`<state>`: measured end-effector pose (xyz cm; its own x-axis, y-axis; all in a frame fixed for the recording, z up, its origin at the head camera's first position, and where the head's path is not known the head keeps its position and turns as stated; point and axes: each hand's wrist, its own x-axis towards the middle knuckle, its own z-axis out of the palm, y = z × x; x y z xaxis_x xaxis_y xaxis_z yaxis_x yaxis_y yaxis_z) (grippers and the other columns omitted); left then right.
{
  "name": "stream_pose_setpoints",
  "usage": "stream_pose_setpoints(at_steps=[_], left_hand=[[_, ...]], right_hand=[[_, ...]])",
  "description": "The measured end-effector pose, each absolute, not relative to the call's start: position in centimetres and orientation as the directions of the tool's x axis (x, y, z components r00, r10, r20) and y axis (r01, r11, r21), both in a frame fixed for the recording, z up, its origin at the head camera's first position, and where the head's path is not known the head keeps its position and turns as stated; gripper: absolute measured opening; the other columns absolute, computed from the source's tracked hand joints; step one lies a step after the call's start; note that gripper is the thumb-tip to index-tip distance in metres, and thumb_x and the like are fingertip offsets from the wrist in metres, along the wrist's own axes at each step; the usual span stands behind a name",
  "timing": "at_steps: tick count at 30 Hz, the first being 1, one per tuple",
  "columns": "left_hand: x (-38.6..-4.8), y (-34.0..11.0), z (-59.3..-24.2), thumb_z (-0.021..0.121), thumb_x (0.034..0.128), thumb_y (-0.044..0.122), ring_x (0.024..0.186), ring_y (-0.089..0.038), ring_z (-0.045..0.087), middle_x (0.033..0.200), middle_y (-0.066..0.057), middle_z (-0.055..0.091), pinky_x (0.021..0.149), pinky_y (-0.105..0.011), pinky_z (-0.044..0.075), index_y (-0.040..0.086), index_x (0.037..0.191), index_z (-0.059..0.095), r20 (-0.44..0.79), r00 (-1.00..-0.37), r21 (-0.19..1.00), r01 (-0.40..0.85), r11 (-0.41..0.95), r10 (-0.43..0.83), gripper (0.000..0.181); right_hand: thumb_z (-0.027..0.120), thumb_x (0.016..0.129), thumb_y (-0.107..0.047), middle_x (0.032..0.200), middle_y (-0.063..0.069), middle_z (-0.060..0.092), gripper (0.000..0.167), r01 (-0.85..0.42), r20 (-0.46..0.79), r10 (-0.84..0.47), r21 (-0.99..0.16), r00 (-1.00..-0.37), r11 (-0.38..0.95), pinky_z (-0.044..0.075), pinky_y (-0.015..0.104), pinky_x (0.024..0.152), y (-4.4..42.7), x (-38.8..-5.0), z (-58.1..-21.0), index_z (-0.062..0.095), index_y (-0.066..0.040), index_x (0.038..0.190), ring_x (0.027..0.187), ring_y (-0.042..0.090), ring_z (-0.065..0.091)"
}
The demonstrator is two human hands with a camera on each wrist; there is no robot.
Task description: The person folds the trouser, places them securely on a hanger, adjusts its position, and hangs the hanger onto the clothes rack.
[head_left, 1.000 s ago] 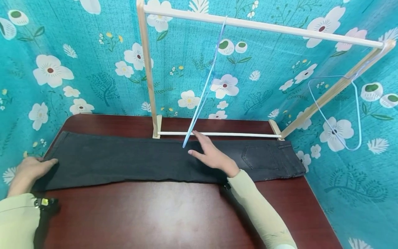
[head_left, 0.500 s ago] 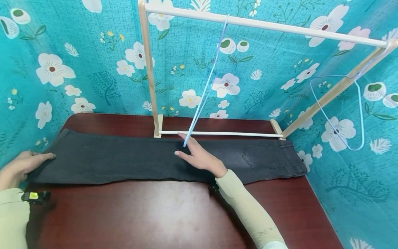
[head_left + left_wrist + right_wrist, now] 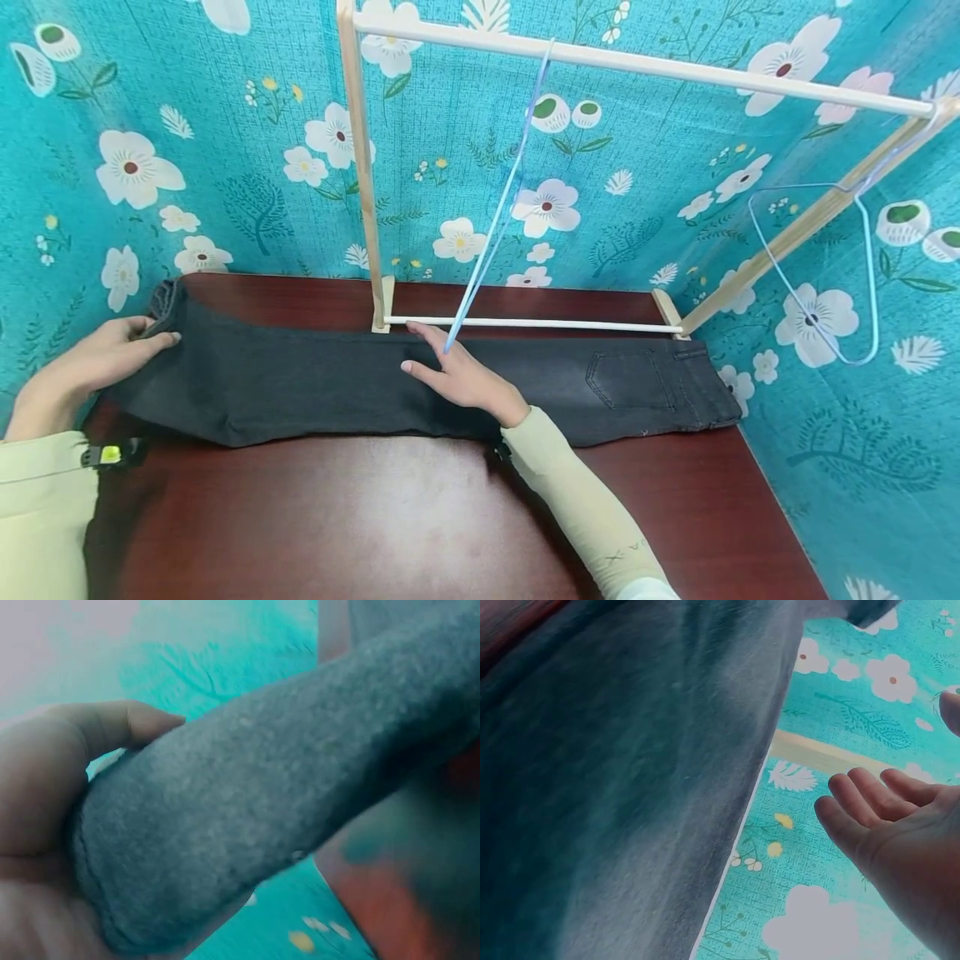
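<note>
Dark grey jeans [image 3: 322, 383], folded lengthwise, stretch across the table, with the waist and back pocket at the right. At the left end my left hand [image 3: 97, 358] grips the leg hem [image 3: 172, 304], thumb on the near side, and holds it raised off the table. In the left wrist view the hem's fabric [image 3: 217, 795] lies between thumb and fingers. My right hand [image 3: 468, 375] is over the middle of the jeans with its fingers extended, holding nothing; the right wrist view shows its fingers apart from the cloth.
A wooden rack [image 3: 363, 183] with a white top rail [image 3: 675, 71] stands behind the jeans. One blue hanger [image 3: 495, 221] hangs from the rail by my right hand, another hanger [image 3: 872, 275] at the right post. A floral curtain [image 3: 262, 167] surrounds the dark red table [image 3: 360, 517].
My left hand first shifts left, then lifts the hem up and to the right, so the leg end bends. My right hand has slid left above the jeans.
</note>
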<state>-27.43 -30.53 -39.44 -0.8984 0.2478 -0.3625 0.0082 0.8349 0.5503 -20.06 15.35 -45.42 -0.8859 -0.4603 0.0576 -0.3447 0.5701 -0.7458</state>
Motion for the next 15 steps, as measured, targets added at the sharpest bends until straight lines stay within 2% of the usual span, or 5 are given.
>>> stream_pose_setpoints(at_steps=[2, 5, 7, 12, 15], left_hand=[[-27.3, -29.5, -38.9, 0.041, 0.1084, 0.031, 0.093, -0.042, 0.055, 0.104, -0.035, 0.055, 0.073, -0.044, 0.048, -0.022, 0.122, 0.040, -0.312, -0.909, 0.536, 0.073, 0.841, 0.278, 0.055], [-27.2, -27.6, -38.2, 0.045, 0.1072, 0.028, 0.085, -0.035, 0.057, 0.093, -0.026, 0.060, 0.070, -0.040, 0.046, -0.020, 0.123, 0.044, -0.278, -0.906, 0.527, 0.134, 0.839, 0.319, 0.050], [-26.9, -26.3, -37.8, 0.048, 0.1067, 0.027, 0.087, -0.036, 0.058, 0.094, -0.026, 0.062, 0.072, -0.042, 0.048, -0.019, 0.124, 0.045, -0.255, -0.906, 0.523, 0.165, 0.836, 0.338, 0.050], [-26.4, -23.3, -37.5, 0.052, 0.1051, 0.024, 0.070, -0.027, 0.052, 0.075, -0.012, 0.055, 0.063, -0.039, 0.042, -0.012, 0.118, 0.052, -0.193, -0.905, 0.543, 0.223, 0.810, 0.379, 0.039], [-26.1, -21.5, -37.7, 0.055, 0.1033, 0.022, 0.060, -0.019, 0.045, 0.068, -0.002, 0.047, 0.057, -0.035, 0.036, -0.010, 0.114, 0.054, -0.161, -0.895, 0.563, 0.263, 0.783, 0.416, 0.033]], right_hand=[[0.058, 0.105, -0.034, 0.162, 0.010, 0.035, 0.069, -0.339, 0.056, -0.460, -0.755, -0.886, 0.561, 0.031, 0.043, 0.122, 15.1, -20.1, -45.3, 0.026, -0.010, 0.161, 0.151, 0.021, 0.033], [0.058, 0.105, -0.034, 0.160, 0.007, 0.039, 0.067, -0.327, 0.051, -0.457, -0.770, -0.888, 0.548, 0.033, 0.042, 0.120, 14.8, -20.2, -45.1, 0.029, -0.011, 0.160, 0.148, 0.022, 0.038], [0.057, 0.105, -0.035, 0.159, 0.005, 0.041, 0.064, -0.323, 0.050, -0.456, -0.774, -0.889, 0.545, 0.034, 0.041, 0.120, 14.5, -20.3, -45.0, 0.031, -0.012, 0.159, 0.146, 0.022, 0.040], [0.054, 0.106, -0.034, 0.157, 0.006, 0.044, 0.060, -0.322, 0.060, -0.469, -0.802, -0.881, 0.503, 0.037, 0.045, 0.118, 13.8, -20.5, -44.7, 0.033, -0.016, 0.159, 0.143, 0.025, 0.044], [0.052, 0.108, -0.031, 0.156, 0.009, 0.046, 0.056, -0.331, 0.075, -0.492, -0.826, -0.867, 0.457, 0.038, 0.046, 0.117, 13.2, -20.6, -44.7, 0.035, -0.013, 0.158, 0.141, 0.026, 0.048]])
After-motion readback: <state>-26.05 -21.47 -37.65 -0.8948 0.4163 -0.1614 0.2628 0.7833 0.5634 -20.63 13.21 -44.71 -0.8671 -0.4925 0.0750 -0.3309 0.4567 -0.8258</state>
